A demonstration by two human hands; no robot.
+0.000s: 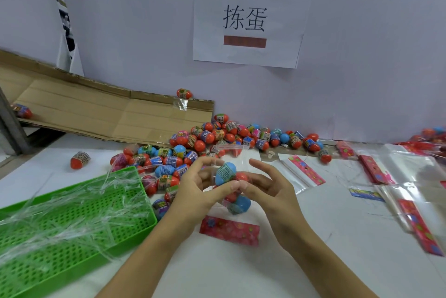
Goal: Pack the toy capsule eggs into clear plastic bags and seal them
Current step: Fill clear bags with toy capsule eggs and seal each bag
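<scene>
- both hands meet over the middle of the white table (241, 271), and between them hangs a clear plastic bag (228, 178) with capsule eggs inside
- the left hand (200, 190) has its thumb laid across the front of the bag and its fingers curled behind it — pinching the plastic at the level of the upper egg
- the right hand (268, 185) presses its thumb tip against the left thumb on the bag, with the other fingers spread and lifted off to the side
- inside the bag, a blue-topped egg (225, 172) with a printed band sits highest, tilted; red egg halves show just beside and below it, and a blue egg (239, 204) hangs at the bottom under the thumbs
- how many eggs are in the bag cannot be told, since the thumbs cover the middle
- a pink patterned header card (229, 230) lies flat on the table just below the bag; whether it belongs to this bag cannot be told
- a large heap of loose eggs (207, 138) — mostly red and blue — runs from behind the hands to the wall
- a green perforated tray (135, 230) holding crumpled clear film sits to the left, its corner near the left wrist
- empty bags with pink headers (303, 169) lie to the right, and more at the far right edge
- flattened cardboard (96, 109) leans at the back left, with one egg on its top edge
- a paper sign (248, 20) with two printed characters is taped to the wall
</scene>
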